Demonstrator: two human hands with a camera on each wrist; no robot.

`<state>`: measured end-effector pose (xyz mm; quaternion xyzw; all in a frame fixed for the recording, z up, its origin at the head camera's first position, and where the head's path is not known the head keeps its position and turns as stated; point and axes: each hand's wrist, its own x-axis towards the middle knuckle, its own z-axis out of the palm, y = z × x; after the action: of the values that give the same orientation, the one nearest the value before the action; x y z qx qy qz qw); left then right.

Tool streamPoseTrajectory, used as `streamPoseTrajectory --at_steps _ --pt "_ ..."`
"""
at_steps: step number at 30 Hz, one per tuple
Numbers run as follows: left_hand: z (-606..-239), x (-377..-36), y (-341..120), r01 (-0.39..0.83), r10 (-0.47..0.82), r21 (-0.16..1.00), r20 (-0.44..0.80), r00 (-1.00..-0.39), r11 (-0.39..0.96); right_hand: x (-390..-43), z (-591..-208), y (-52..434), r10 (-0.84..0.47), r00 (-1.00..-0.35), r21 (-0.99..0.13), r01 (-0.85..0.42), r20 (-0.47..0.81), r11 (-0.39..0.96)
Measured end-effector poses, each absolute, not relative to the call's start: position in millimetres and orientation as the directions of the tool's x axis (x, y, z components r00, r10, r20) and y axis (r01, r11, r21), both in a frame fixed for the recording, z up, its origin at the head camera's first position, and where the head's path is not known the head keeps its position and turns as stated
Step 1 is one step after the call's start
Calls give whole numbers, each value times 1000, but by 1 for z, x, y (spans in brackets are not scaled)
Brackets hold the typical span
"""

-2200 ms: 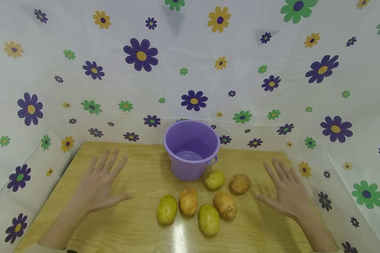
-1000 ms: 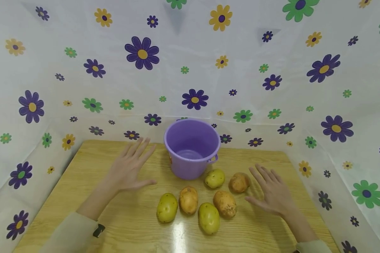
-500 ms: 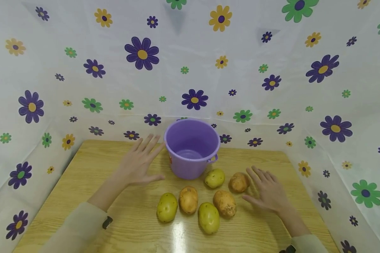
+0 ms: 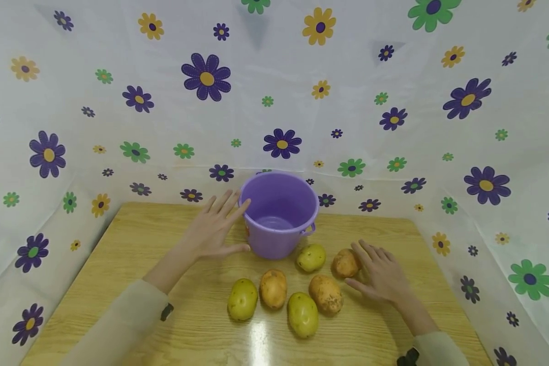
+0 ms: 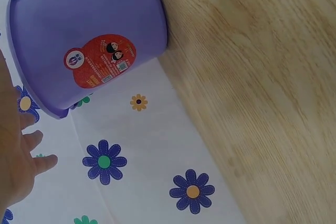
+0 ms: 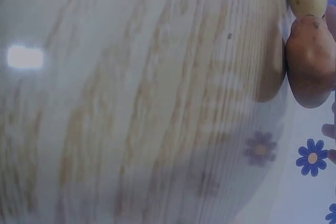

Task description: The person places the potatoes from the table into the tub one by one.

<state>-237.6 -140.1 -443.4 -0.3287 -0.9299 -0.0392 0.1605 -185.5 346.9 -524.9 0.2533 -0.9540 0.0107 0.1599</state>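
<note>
Tabletop [image 4: 132,239] is lying bare toward its left edge. Purple bucket [image 4: 279,213] is standing at the back; left hand [image 4: 215,229], fingers released, is resting beside it. Right hand [image 4: 382,277], fingers relaxed, is lying just beside the brown potato [image 4: 344,263].

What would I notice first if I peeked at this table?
A purple bucket stands empty at the back middle of the wooden table, and six potatoes lie in a bunch just in front of it. The left hand reaches to the bucket's side, and the right hand is beside the brown potato at the right. Bright flowers cover the cloth all around.
</note>
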Motion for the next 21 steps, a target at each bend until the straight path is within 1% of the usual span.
streamPoseTrajectory --at_steps 5,9,14,21 --pt "-442 -244 -137 623 599 -34 319 -735 782 -188 -527 343 -475 -831 59 -480 289 876" --pt "-442 -248 -132 620 597 -26 299 -744 785 -192 -531 341 -481 -826 70 -483 293 873" --pt "-443 -254 -126 616 596 -12 269 -756 787 -194 -533 339 -484 -818 58 -492 312 869" --pt "-446 -261 -121 609 594 -26 256 -762 793 -196 -536 340 -489 -811 59 -498 319 865"
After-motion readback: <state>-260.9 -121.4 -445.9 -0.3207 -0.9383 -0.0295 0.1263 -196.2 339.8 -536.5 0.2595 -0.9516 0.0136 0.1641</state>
